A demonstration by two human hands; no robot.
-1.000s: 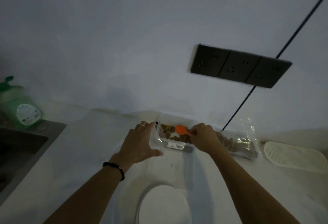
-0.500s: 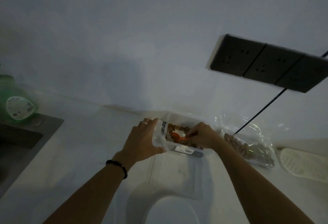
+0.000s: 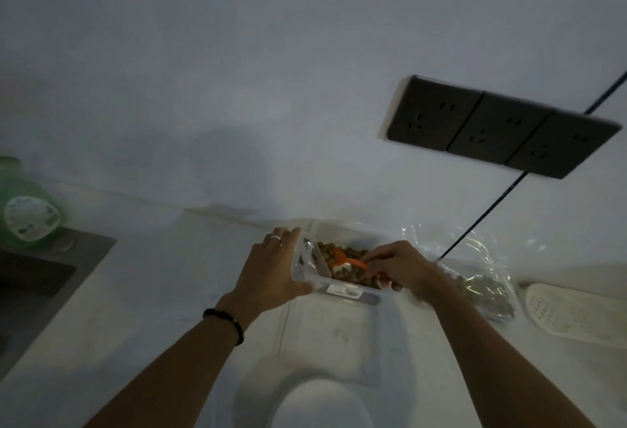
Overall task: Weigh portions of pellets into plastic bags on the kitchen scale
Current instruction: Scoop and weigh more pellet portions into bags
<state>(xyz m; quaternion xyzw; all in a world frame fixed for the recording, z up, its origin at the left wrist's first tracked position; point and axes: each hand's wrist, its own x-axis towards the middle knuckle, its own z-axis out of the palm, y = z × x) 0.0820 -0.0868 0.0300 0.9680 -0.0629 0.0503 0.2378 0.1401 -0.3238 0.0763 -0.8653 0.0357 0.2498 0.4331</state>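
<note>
a white kitchen scale (image 3: pixel 322 405) is seen at the near edge of the pale counter (image 3: pixel 152 292), with a flat empty plastic bag (image 3: pixel 330 336) laid just beyond it. farther back, a clear plastic tub (image 3: pixel 342 287) of brown pellets (image 3: pixel 353 254) is steadied by the left hand (image 3: pixel 271 271), whose thumb and fingers are curled round the tub's left end. an orange scoop (image 3: pixel 346 259) is pinched by its handle in the right hand (image 3: pixel 403 266), its bowl dipped among the pellets. a filled clear bag (image 3: pixel 481 281) is seen just right of the tub, and a white perforated tray (image 3: pixel 573 315) lies beyond that. by the sink (image 3: pixel 37 275) a green bottle (image 3: pixel 27 210) stands (blurred in the low light). on the wall (image 3: pixel 237 71) a row of dark sockets (image 3: pixel 498 127) is mounted, with a black cable (image 3: pixel 488 210) running down behind the bags.

the pellets are judged light, dry and loose, likely to roll off a heaped scoop, so the scoop is best held level by the handle's end. the bag is judged thin, limp and slippery, best taken at its open rim. no portion is yet on the scale.
</note>
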